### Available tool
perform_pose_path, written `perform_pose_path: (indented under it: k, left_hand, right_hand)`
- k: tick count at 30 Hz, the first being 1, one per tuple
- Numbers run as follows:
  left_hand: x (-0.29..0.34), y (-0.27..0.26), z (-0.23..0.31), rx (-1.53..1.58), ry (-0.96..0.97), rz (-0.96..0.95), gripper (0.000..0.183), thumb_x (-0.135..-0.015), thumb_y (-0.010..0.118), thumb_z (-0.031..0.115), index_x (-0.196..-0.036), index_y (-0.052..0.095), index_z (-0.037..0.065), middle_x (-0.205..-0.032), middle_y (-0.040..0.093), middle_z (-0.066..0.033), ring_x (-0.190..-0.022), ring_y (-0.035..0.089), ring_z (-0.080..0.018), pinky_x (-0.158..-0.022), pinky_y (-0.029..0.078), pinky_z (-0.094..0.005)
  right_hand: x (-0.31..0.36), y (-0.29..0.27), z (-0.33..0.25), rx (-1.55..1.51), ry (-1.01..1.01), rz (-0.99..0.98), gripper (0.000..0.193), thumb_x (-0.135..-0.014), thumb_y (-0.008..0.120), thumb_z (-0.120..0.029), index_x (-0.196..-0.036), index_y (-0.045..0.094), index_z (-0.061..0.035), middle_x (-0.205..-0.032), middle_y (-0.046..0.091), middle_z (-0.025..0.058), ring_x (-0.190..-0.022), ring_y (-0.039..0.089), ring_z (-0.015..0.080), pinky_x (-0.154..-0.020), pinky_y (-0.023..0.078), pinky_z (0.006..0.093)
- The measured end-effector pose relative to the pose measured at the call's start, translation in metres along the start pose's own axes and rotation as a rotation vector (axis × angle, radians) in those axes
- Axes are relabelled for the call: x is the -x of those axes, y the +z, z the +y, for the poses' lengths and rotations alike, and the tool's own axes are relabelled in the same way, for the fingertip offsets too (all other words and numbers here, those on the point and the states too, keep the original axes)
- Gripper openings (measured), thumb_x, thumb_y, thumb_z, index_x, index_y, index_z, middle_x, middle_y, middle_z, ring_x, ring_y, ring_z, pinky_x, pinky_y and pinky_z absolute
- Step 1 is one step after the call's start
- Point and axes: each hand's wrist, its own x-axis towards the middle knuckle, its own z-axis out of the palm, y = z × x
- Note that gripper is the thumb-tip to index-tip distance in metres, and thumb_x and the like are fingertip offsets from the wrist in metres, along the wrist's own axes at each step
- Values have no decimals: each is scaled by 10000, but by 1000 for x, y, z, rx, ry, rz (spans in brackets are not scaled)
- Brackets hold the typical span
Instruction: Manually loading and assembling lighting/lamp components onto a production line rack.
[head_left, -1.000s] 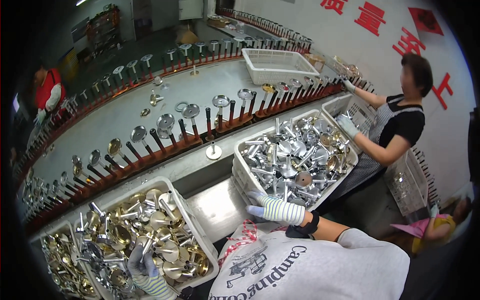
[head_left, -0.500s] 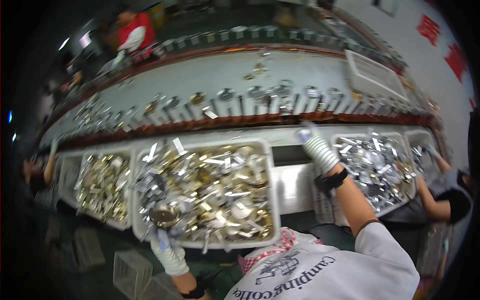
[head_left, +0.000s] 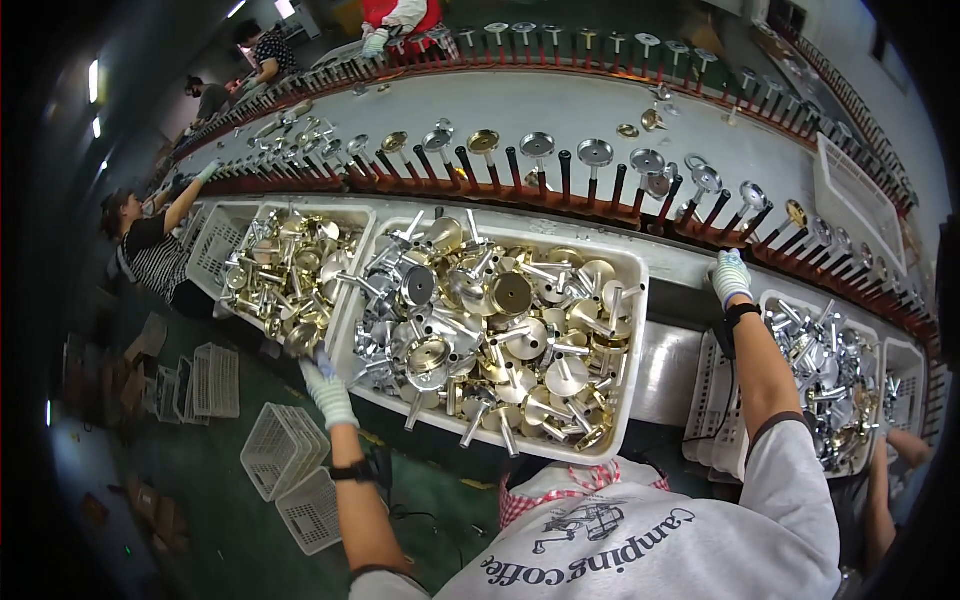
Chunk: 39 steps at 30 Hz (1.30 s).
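Note:
My left hand (head_left: 329, 392), in a striped knit glove, is at the near left corner of the big white basket. Its fingers close on a blurred gold disc-headed metal part (head_left: 302, 338), beside the smaller basket. The big basket (head_left: 636, 355) is heaped with gold and silver parts, each a round disc on a stem. At the work line's near edge, my gloved right hand (head_left: 730, 275) has its fingers curled together; what they hold, if anything, is hidden. Beyond it, disc-headed parts (head_left: 648, 162) stand upright in a row among black-tipped posts (head_left: 565, 178).
A basket of silver parts (head_left: 825, 365) sits to my right, and a basket of gold parts (head_left: 290, 265) to my left. White crates (head_left: 285, 450) stand on the green floor. A shallow white tray (head_left: 860, 200) lies on the table. Co-workers stand at left and far side.
The view has swung, so the big basket appears farther right. My left hand has moved from the basket's near side toward its left corner. My right hand is still near the line's edge.

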Motion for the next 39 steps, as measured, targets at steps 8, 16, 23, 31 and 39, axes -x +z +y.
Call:
perform_pose_path:
  k: [8, 16, 23, 31, 39]
  left_hand:
    - [-24, 15, -34, -643, 45, -94, 466, -885, 436, 262, -1250, 410, -28, -1215, 475, -262, -1115, 450, -402, -954, 367, -414]
    - [-29, -4, -48, 373, -468, 42, 588, -887, 481, 395, -1291, 355, -14, -1231, 482, -175, -1107, 476, -302, -951, 364, -386]
    - [8, 45, -20, 662, -264, 37, 583, -860, 505, 464, -1138, 448, -45, -1105, 522, -172, -1050, 501, -286, -955, 368, -413]
    - [-8, 17, -11, 389, -228, 56, 412, -838, 455, 269, -1153, 470, 3, -1099, 514, -151, -1033, 487, -249, -919, 389, -374]
    - [-24, 5, -61, 197, -173, -87, 561, -894, 454, 246, -1373, 242, 46, -1383, 310, -161, -1165, 415, -299, -967, 341, -368]
  right_hand:
    - [8, -16, -39, -1291, 58, 95, 346, -858, 542, -420, -796, 600, -85, -527, 464, -29, -358, 368, 72, -317, 272, 252]
    - [109, -39, -131, -2184, -230, -522, 352, -859, 593, -260, -1102, 530, -12, -777, 552, 25, -679, 535, 97, -632, 477, 240]
    - [101, -23, -148, -1531, -406, -65, 315, -865, 523, -182, -1135, 528, -21, -907, 579, 98, -773, 558, 165, -720, 465, 288]
    - [100, -1, -158, -1300, -478, 292, 356, -880, 448, -321, -986, 518, 12, -854, 543, 199, -827, 536, 352, -746, 424, 401]
    - [108, -3, -159, -1414, -530, 65, 452, -822, 561, -307, -1181, 491, -43, -1076, 545, 174, -1011, 517, 330, -899, 402, 364]
